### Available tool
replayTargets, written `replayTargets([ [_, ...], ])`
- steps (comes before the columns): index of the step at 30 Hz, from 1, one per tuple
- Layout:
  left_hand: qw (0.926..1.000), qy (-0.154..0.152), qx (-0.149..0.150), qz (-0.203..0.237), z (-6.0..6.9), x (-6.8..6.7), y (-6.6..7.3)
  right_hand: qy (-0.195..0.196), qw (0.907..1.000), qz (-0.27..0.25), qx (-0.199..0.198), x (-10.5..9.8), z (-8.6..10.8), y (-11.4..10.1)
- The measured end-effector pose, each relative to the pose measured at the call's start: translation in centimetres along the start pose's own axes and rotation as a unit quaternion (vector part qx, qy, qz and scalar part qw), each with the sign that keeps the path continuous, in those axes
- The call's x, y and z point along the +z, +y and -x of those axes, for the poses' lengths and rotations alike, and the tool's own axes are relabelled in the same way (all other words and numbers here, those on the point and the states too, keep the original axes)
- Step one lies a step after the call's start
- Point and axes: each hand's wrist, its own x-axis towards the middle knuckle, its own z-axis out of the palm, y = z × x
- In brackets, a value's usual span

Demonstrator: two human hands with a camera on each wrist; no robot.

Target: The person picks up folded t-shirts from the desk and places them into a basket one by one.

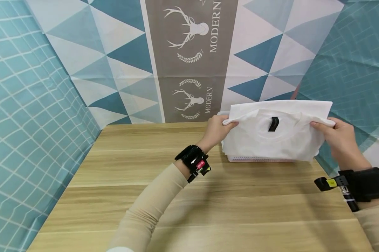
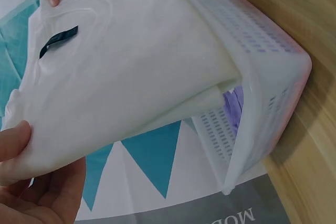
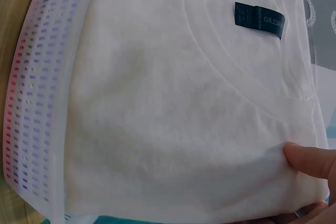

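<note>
A folded white T-shirt point(image 1: 271, 143) with a dark neck label point(image 1: 273, 124) hangs between both hands at the back right of the table. My left hand point(image 1: 219, 129) pinches its left shoulder edge, thumb on the front. At the opposite shoulder my right hand point(image 1: 342, 136) grips the cloth the same way. Right behind and below the shirt stands a white perforated plastic basket point(image 2: 273, 66), mostly hidden in the head view. The shirt's lower fold lies at the basket's rim in the left wrist view. Inside, purple cloth point(image 2: 234, 107) shows through the gap.
The wooden table point(image 1: 139, 189) stretches to the left and front of the basket. A patterned curtain point(image 1: 123, 63) with triangles and deer prints stands behind it, and a teal tile-patterned sheet point(image 1: 25, 105) borders the left side.
</note>
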Motion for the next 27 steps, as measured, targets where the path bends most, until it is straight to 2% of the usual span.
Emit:
replayTargets([
  [6,0.9994,0.008,-0.019,-0.029,-1.6,0.2,0.3,0.011,0.9995,0.023,0.019,0.1,-1.7,-1.2],
  [13,0.9992,0.007,-0.038,-0.006,-3.0,1.5,0.2,0.011,0.9988,0.012,0.047,0.3,-4.0,-1.4],
  [19,0.9991,-0.001,-0.043,0.007,-3.1,3.2,-0.7,0.014,0.9977,0.011,0.066,1.2,-5.7,0.0],
  [24,0.9989,-0.005,-0.047,0.008,-2.9,4.5,-1.8,0.011,0.9963,0.012,0.084,1.9,-6.0,1.2],
  [27,0.9984,-0.007,-0.056,0.012,-2.9,5.2,-2.1,0.008,0.9957,0.02,0.09,2.0,-6.1,1.7],
])
